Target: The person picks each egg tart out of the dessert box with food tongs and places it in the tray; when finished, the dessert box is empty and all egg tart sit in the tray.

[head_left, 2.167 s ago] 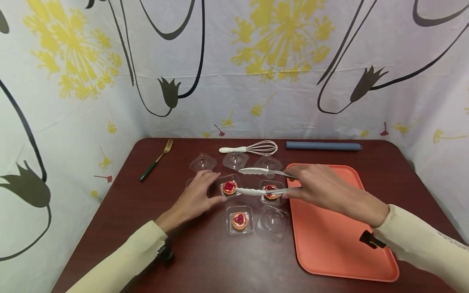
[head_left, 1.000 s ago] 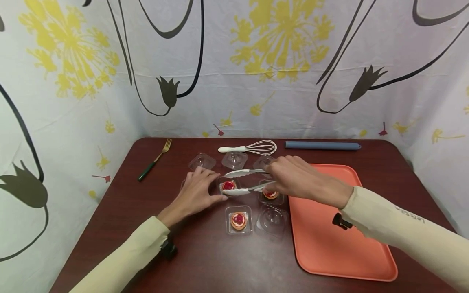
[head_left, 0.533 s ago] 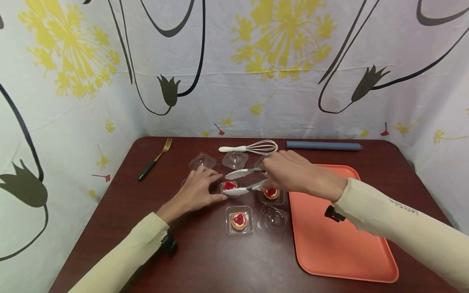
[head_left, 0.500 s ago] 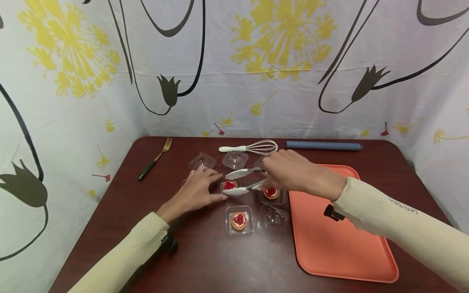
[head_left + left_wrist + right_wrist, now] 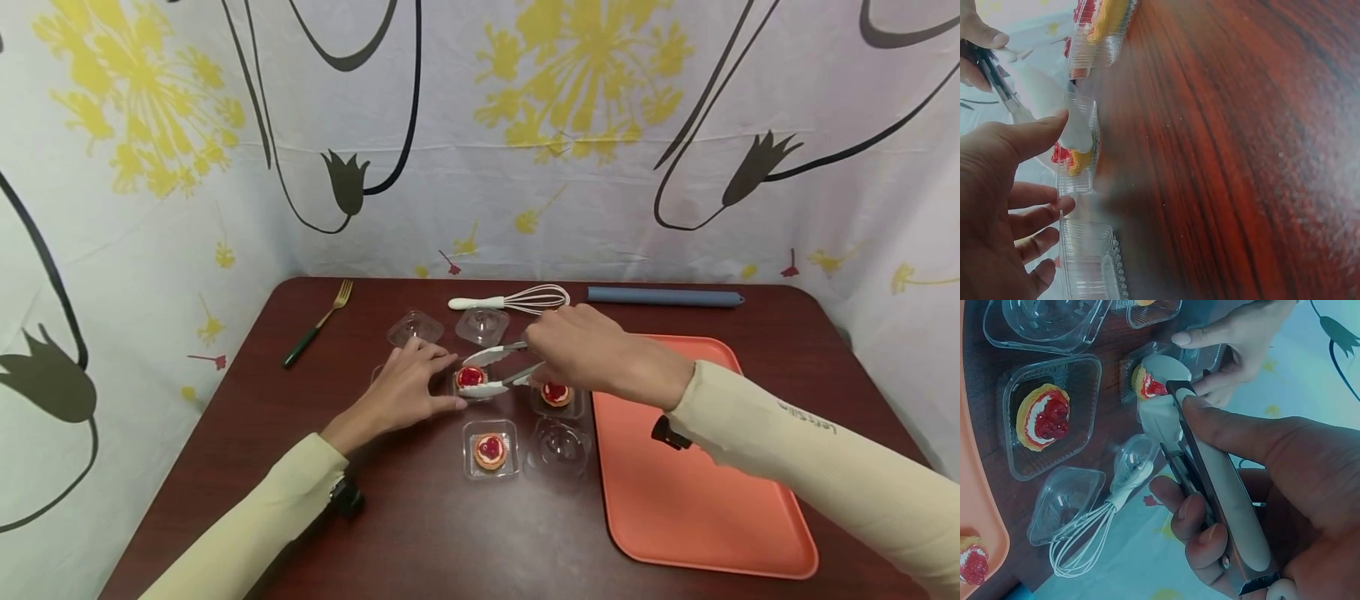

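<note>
My right hand [image 5: 577,346] grips a pair of tongs [image 5: 491,389] with pale, scalloped tips. These tips stand apart on either side of a red-topped tart [image 5: 470,377], right at its sides. The tart sits in a clear plastic container [image 5: 1075,181], partly hidden by the tongs. My left hand [image 5: 397,383] is spread beside that container, thumb and index fingertips at its rim, other fingers loosely bent. To the right another tart [image 5: 1044,419] lies in its own container, and a further tart [image 5: 490,451] sits in a container nearer the table's front.
Clear domed lids [image 5: 482,325] lie behind and another lid [image 5: 558,448] in front. An orange tray [image 5: 697,492] is at right, bearing a tart [image 5: 974,564] at its edge. A whisk [image 5: 480,303], a blue rod [image 5: 663,297] and a green-handled fork [image 5: 303,343] lie further back.
My right hand has moved left with the tongs, and their tips have come down from above the tart to either side of it. The left hand has stayed almost still beside the container.
</note>
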Demonstrator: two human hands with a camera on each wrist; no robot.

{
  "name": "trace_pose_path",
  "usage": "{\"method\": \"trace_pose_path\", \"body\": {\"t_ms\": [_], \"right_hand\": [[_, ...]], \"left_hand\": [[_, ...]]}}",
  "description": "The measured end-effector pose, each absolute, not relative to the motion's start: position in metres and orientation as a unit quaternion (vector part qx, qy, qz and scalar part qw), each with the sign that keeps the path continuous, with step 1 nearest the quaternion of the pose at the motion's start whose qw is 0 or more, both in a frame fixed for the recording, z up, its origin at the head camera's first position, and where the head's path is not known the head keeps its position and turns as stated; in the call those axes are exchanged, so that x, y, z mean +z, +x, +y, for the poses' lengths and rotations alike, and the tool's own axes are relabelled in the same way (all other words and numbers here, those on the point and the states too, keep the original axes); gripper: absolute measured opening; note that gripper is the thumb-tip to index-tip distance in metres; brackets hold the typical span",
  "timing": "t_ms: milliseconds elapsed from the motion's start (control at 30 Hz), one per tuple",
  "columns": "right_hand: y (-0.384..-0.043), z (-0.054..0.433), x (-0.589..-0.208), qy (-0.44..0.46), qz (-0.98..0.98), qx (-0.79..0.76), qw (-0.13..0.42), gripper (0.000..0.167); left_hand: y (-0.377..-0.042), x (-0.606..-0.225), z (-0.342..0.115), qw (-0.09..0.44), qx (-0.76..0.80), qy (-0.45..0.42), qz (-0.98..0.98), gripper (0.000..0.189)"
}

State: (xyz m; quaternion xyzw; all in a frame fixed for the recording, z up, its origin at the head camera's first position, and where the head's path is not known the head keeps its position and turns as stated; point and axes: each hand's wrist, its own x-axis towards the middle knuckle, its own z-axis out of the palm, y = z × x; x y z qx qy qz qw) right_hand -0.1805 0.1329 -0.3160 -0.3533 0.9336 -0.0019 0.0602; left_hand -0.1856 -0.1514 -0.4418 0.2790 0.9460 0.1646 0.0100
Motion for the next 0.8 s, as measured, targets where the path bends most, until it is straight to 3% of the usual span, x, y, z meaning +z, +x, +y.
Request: {"method": "trace_pose_path", "body": {"t_ms": [267, 467, 667, 800], "right_hand": [[-0.176, 0.138, -0.317, -0.37, 0.929, -0.009, 0.031, 0.042], [-0.172, 0.148, -0.31, -0.345, 0.937, -0.04, 0.035, 0.03], [-0.168, 0.167, -0.3, -0.329, 0.942, -0.059, 0.035, 0.032], [-0.165, 0.181, -0.295, -0.319, 0.946, -0.055, 0.019, 0.025]], "left_hand": [[-0.185, -0.44, -0.15, 0.004, 0.16, 0.281, 0.946, 0.081], [-0.185, -0.44, -0.15, 0.007, 0.162, 0.282, 0.946, 0.081], [-0.185, -0.439, -0.15, 0.013, 0.17, 0.28, 0.945, 0.081], [-0.186, -0.439, -0.15, 0.016, 0.171, 0.281, 0.944, 0.08]]}}
